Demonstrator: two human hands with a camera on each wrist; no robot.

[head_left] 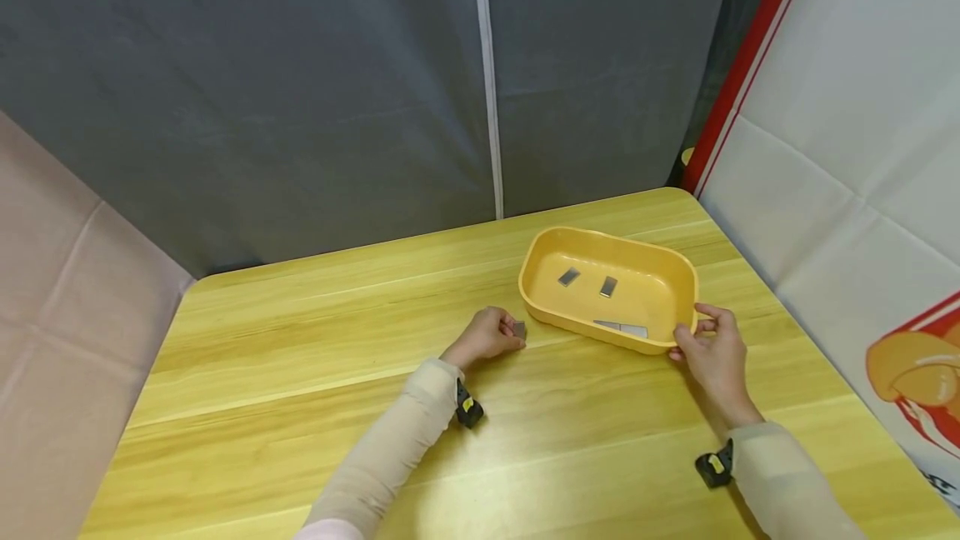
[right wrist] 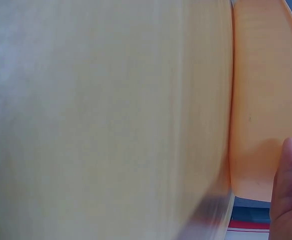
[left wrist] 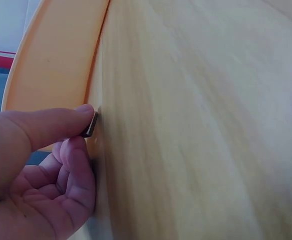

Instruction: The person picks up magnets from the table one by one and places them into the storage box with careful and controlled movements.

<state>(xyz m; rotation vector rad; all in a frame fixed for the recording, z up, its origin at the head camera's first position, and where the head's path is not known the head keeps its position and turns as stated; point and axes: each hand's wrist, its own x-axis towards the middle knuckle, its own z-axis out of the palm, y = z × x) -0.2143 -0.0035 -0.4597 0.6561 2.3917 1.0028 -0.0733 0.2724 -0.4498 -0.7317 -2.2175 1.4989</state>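
Observation:
My left hand [head_left: 491, 335] is low over the table, left of a yellow plastic tray [head_left: 585, 325]. It pinches a small flat rectangular grey metal piece [head_left: 519, 329] between thumb and fingers. In the left wrist view, the thumb and fingertip hold this piece [left wrist: 90, 125] by its edge, close to the wooden surface. At the tray's right front corner, my right hand [head_left: 716, 357] grips the rim, thumb on the near side. Inside the tray lie several similar pieces: one piece [head_left: 569, 277] at the left, another piece [head_left: 608, 287] mid-floor, and flat pieces [head_left: 633, 330] by the front wall.
The wooden table [head_left: 300, 407] has rounded far corners. A grey curtain [head_left: 337, 107] hangs behind it, a white panel with a red border [head_left: 840, 132] stands along the right side, and a pale pink panel [head_left: 60, 315] is at the left.

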